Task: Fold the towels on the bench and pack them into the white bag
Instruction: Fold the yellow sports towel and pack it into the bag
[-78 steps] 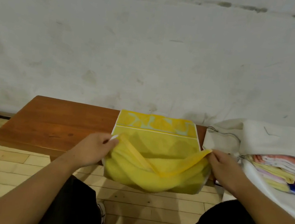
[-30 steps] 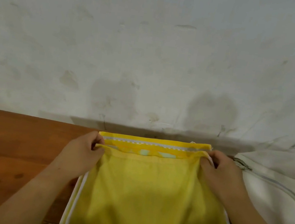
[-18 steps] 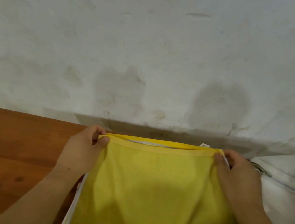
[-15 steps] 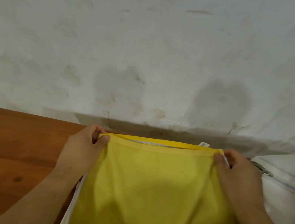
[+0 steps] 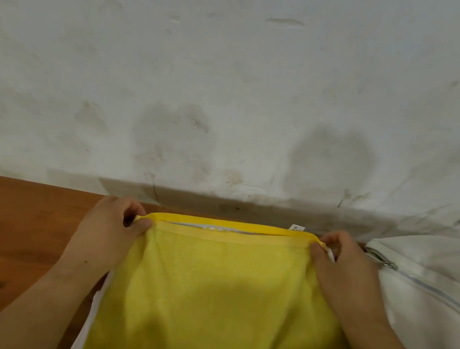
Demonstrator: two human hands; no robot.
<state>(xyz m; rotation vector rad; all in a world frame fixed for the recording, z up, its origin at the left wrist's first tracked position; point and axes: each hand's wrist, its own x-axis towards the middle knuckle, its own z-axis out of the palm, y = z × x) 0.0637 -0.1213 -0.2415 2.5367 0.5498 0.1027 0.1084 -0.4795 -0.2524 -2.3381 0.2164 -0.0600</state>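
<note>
Bare forearms reach in from 7 and 5 o'clock. The left hand [image 5: 105,235] and right hand [image 5: 349,272] sit level, knuckles up, fingers [image 5: 121,204] curled, each pinching a far corner of the towel [image 5: 215,290] between thumb and forefinger.

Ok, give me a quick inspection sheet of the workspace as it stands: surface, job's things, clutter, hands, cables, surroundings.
Surface: wooden bench, brown wood showing left of the towel.
Job's things: yellow towel folded over on the bench, its edges meeting at the far side; white bag to its right.
Clutter: nothing seen.
Grippers: left hand and right hand each pinch a far corner of the towel.
Cables: nothing seen.
Surroundings: stained white wall behind the bench.
</note>
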